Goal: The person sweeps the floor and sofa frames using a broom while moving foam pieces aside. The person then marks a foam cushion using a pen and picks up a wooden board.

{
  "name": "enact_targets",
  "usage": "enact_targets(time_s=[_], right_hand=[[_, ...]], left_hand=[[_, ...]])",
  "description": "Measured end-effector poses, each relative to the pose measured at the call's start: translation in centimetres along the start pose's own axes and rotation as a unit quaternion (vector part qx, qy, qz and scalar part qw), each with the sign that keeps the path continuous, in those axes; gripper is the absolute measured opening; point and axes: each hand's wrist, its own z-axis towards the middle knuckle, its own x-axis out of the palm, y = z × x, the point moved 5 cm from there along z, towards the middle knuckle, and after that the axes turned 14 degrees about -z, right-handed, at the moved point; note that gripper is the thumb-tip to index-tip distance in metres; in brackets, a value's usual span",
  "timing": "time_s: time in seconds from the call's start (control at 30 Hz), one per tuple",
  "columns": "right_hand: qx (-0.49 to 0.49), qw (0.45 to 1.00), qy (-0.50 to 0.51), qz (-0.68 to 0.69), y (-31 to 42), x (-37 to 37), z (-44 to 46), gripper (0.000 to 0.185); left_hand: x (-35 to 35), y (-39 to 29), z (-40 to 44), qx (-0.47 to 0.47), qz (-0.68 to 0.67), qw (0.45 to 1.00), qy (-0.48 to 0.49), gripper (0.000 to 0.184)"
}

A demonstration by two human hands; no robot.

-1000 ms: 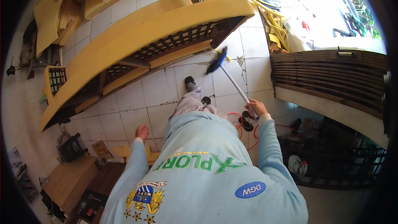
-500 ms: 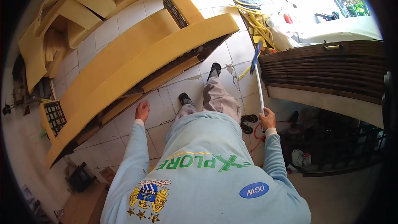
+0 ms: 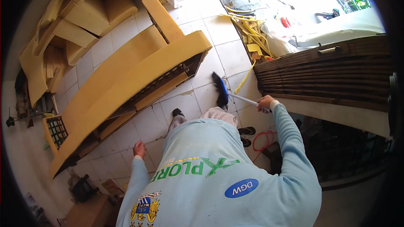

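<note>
Right hand clamped round the pale handle of the broom; blue head and black bristles over white tile floor, just ahead of the legs, contact unclear. Left hand well apart, hanging loose, fingers slightly bent. Yellow strip near broom head; foam-padded sofa frame at left; black flip-flops by right leg.

The broom has swung away from the yellow heap.
</note>
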Motion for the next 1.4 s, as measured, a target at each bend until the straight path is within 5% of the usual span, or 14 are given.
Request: enact_targets(time_s=[0.1,0.23,0.3,0.43,0.47,0.5,0.57,0.67,0.77,0.83,1.0,1.13,1.2,1.4], right_hand=[[0.0,0.955,-0.137,-0.262,-0.4,-7.0,6.2,0.02],[-0.048,0.881,-0.286,-0.375,-2.4,-12.8,6.4,0.028],[-0.067,0.878,-0.331,-0.338,-5.6,-14.7,7.0,0.048],[-0.278,0.811,-0.449,-0.252,-6.6,-16.4,4.5,0.03],[-0.296,0.872,-0.355,-0.162,-7.9,-16.3,4.4,0.022],[-0.24,0.961,-0.123,0.057,-6.7,-15.4,0.8,0.014],[-0.22,0.969,-0.003,0.113,-9.1,-17.9,1.7,0.01],[-0.156,0.982,0.036,0.095,-11.0,-20.1,7.8,0.06],[-0.141,0.986,-0.054,-0.067,-9.7,-13.5,12.4,0.013],[-0.238,0.892,-0.15,-0.353,-10.3,-10.1,21.1,0.022],[-0.277,0.894,0.022,-0.351,-7.0,-3.7,-0.2,0.031],[-0.252,0.866,0.173,-0.396,-2.9,5.7,-13.8,0.046],[-0.238,0.842,0.223,-0.43,-1.2,12.8,-16.2,0.049],[-0.268,0.766,0.368,-0.454,-1.3,36.6,-11.2,0.054]], left_hand=[[3.9,-1.0,-3.0,0.032,0.01,0.999,-0.028,0.038],[12.1,0.5,-12.1,0.045,0.0,0.998,-0.041,0.038],[18.6,2.3,-17.0,0.081,0.018,0.996,0.03,0.04],[26.9,3.3,-22.3,0.114,0.096,0.979,0.138,0.041],[27.2,4.5,-23.0,0.119,0.106,0.977,0.144,0.041],[27.0,6.0,-24.0,0.118,0.095,0.98,0.128,0.041],[27.3,7.5,-25.7,0.145,0.096,0.981,0.086,0.039],[26.6,10.9,-28.3,0.06,0.096,0.994,-0.002,0.042],[25.4,16.7,-30.7,0.021,0.021,0.998,-0.048,0.043],[25.3,19.9,-32.6,0.016,-0.037,0.996,-0.075,0.044],[25.5,32.4,-35.9,0.021,-0.191,0.972,-0.136,0.047],[27.5,41.5,-40.7,-0.125,-0.222,0.96,-0.118,0.045],[28.2,46.1,-41.9,-0.145,-0.138,0.975,-0.095,0.047],[24.5,50.7,-47.2,-0.128,-0.335,0.909,-0.214,0.045]])
